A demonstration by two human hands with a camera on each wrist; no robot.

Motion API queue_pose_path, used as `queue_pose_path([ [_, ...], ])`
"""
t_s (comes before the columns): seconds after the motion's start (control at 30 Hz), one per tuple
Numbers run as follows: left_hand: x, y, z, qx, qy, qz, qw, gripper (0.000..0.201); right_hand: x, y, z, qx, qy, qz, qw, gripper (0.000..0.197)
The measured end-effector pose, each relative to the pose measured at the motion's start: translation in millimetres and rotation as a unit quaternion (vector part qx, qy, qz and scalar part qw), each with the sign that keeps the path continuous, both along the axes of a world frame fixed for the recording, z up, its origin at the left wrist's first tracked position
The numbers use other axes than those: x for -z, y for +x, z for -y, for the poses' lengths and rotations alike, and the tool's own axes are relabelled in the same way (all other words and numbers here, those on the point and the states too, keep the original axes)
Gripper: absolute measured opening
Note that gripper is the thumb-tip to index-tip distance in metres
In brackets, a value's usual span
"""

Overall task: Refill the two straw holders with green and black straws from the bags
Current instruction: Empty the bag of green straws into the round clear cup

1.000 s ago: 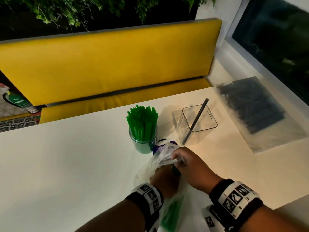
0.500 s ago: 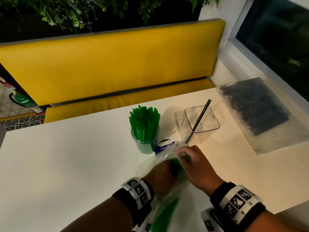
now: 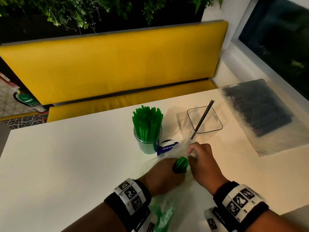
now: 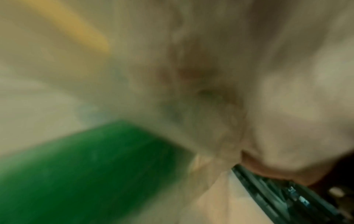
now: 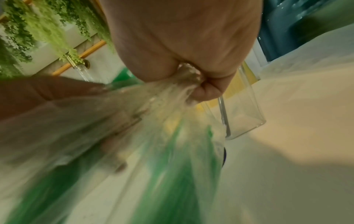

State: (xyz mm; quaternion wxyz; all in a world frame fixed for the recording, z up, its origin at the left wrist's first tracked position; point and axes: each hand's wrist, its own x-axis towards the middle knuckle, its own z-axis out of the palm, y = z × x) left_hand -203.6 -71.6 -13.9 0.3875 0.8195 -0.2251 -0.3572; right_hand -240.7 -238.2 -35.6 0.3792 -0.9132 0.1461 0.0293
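Head view: the right hand [image 3: 203,162] clamps its fingers on the bunched mouth of the clear bag [image 3: 168,151], while the left hand [image 3: 161,175], inside it, grips a bundle of green straws [image 3: 181,163]. At twelve o'clock stands the full round holder [image 3: 147,144]; at one, the square holder [image 3: 204,121] (one black straw); the bag's blue label is unreadable.

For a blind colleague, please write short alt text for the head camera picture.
Two hands work at a clear plastic bag on a white table: the left hand grips a bundle of green straws inside, the right hand pinches the bag's mouth. Behind stand a round holder full of green straws and a square clear holder with one black straw.
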Motion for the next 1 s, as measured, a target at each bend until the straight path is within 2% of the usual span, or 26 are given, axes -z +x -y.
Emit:
queue_pose_path([
  [0.07,-22,-3,-8,-0.025,-0.084,-0.025,0.996,0.003,-5,0,-5,-0.026,-0.049,-0.045,0.997,0.026],
  [0.13,-50,-1,-19,-0.072,-0.206,-0.034,0.975,0.005,-10,2,-11,-0.067,-0.112,-0.057,0.990,0.019],
  [0.2,-84,6,-34,-0.164,-0.294,-0.006,0.942,0.007,-16,9,-17,-0.098,-0.141,-0.026,0.985,0.016],
  [0.27,-114,19,-49,-0.258,-0.357,0.046,0.897,0.007,-20,16,-21,-0.122,-0.158,0.016,0.980,0.014],
  [0.33,-129,34,-58,-0.312,-0.401,0.093,0.856,0.007,-26,23,-26,-0.144,-0.184,0.030,0.972,0.023],
  [0.43,-131,51,-59,-0.334,-0.379,0.163,0.848,0.016,-33,34,-36,-0.175,-0.201,0.013,0.964,0.026],
  [0.57,-127,59,-52,-0.340,-0.360,0.191,0.848,0.014,-37,46,-45,-0.217,-0.225,0.014,0.950,0.028],
  [0.7,-130,66,-48,-0.357,-0.369,0.183,0.838,0.004,-42,50,-39,-0.210,-0.215,-0.021,0.953,0.032],
  [0.83,-132,75,-46,-0.368,-0.383,0.174,0.829,0.012,-44,54,-36,-0.205,-0.246,-0.039,0.947,0.060],
  [1.0,-126,85,-40,-0.378,-0.397,0.160,0.821,0.013,-43,58,-36,-0.256,-0.261,-0.033,0.930,0.049],
])
